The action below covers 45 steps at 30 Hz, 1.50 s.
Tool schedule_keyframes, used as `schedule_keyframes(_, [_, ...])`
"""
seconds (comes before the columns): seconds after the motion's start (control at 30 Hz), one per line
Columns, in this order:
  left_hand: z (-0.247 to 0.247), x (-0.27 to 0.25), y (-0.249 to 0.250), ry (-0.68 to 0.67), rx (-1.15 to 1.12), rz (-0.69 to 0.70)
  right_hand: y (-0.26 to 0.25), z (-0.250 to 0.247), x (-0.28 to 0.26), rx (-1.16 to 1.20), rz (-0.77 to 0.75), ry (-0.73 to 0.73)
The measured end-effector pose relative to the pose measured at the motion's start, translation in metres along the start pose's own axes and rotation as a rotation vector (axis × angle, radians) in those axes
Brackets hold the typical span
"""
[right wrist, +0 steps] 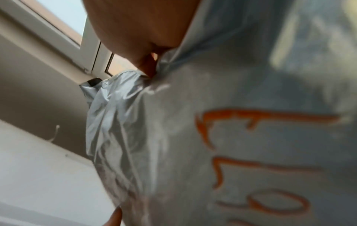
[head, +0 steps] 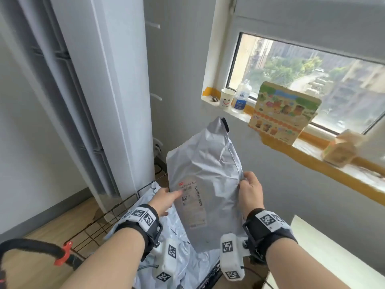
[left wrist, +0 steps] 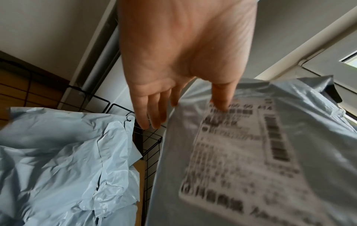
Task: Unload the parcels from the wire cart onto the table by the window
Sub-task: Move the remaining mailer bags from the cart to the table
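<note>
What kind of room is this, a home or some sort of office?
Probably a small office or parcel room, though it could be a home: grey mailer bags fill a wire cart, beside a window sill holding a paper cup and a water bottle.

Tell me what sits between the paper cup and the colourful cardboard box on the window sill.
A clear plastic water bottle stands between the paper cup and the colourful cardboard box on the window sill; only the head view shows it.

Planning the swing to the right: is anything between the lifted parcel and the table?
Nothing visible does. The grey parcel is held above the wire cart by the left hand and right hand. The white table lies lower right, with open space between; only its corner shows.
</note>
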<state>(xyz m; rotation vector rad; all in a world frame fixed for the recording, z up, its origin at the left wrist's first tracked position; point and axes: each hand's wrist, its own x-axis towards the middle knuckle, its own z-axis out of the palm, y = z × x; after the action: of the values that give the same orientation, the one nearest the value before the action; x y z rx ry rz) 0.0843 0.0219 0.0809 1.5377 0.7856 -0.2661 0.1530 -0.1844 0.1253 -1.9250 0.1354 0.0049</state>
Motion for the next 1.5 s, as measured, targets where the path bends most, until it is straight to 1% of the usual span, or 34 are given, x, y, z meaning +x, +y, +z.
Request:
schedule_keyframes(0.1, [-0.001, -0.017, 0.0, -0.065, -0.123, -0.001, -0.008, -0.011, -0.016, 0.193, 0.086, -0.026])
schedule_keyframes(0.17, [0.0, -0.03, 0.002, -0.122, -0.225, 0.013, -0.009, -0.02, -0.026, 0.222, 0.117, -0.04])
schedule_keyframes(0.23, [0.001, -0.037, 0.004, -0.146, -0.262, 0.065, -0.008, -0.03, -0.034, 0.154, 0.107, -0.018])
schedule_keyframes(0.3, [0.003, -0.042, 0.007, -0.122, -0.263, 0.119, -0.007, -0.043, -0.042, 0.067, 0.095, 0.001])
schedule_keyframes(0.43, [0.02, -0.048, 0.008, -0.097, -0.214, 0.182, -0.001, -0.068, -0.064, -0.104, 0.096, -0.066])
schedule_keyframes(0.5, [0.032, -0.052, 0.007, -0.108, -0.165, 0.214, 0.009, -0.075, -0.071, -0.124, 0.096, -0.082])
schedule_keyframes(0.6, [0.058, -0.063, 0.01, -0.141, -0.105, 0.273, 0.025, -0.099, -0.084, -0.144, 0.139, -0.026])
schedule_keyframes(0.7, [0.093, -0.083, 0.013, -0.227, -0.065, 0.304, 0.031, -0.136, -0.102, -0.198, 0.157, 0.056])
schedule_keyframes(0.8, [0.134, -0.099, 0.016, -0.297, -0.06, 0.277, 0.042, -0.178, -0.114, -0.246, 0.187, 0.13])
schedule_keyframes(1.0, [0.213, -0.123, 0.025, -0.461, -0.007, 0.295, 0.067, -0.253, -0.13, -0.387, 0.23, 0.265])
schedule_keyframes(1.17, [0.286, -0.151, 0.025, -0.511, 0.06, 0.295, 0.086, -0.32, -0.142, -0.44, 0.298, 0.358])
schedule_keyframes(1.27, [0.335, -0.174, 0.021, -0.559, 0.121, 0.274, 0.096, -0.368, -0.155, -0.466, 0.335, 0.419])
schedule_keyframes(1.4, [0.401, -0.214, 0.019, -0.66, 0.239, 0.307, 0.109, -0.44, -0.176, -0.43, 0.404, 0.531])
schedule_keyframes(1.5, [0.45, -0.246, 0.014, -0.736, 0.27, 0.3, 0.12, -0.493, -0.196, -0.448, 0.471, 0.592])
